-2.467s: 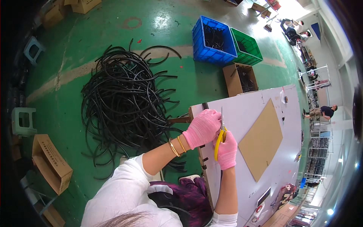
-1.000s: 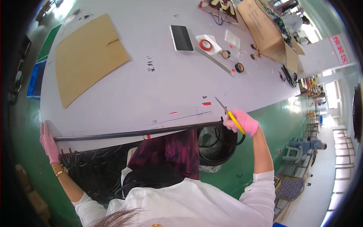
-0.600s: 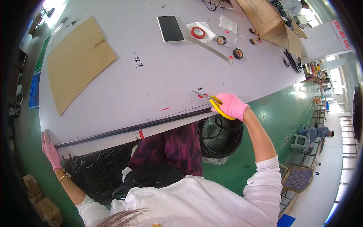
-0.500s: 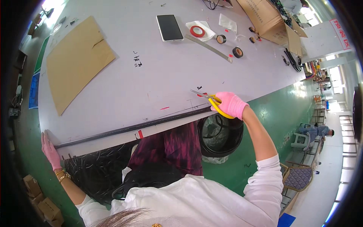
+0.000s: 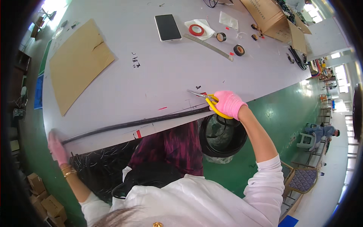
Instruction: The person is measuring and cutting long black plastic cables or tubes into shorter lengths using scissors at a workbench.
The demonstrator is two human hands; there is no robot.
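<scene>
A long black tube (image 5: 140, 122) lies along the table's near edge, bowed slightly. At its left end is my left hand (image 5: 57, 148), in a pink glove and smeared by motion, so its grip is unclear. My right hand (image 5: 230, 104), gloved in pink too, is closed round scissors with yellow handles (image 5: 219, 112). Their thin silver blades point left over the table, a little apart. Beneath this hand sits the tube's right end, partly hidden by the fingers and handle.
Across the table (image 5: 170, 75) lie a cardboard sheet (image 5: 79, 64), a phone (image 5: 168, 28), a steel ruler (image 5: 208, 47), tape rolls (image 5: 239, 50) and a carton (image 5: 268, 20). Below the edge are black coils (image 5: 223, 145). A person (image 5: 321, 131) sits far right.
My left hand has shifted slightly right with the tube's left end, and the tube now bows. My right hand stays nearly in place with the scissors.
</scene>
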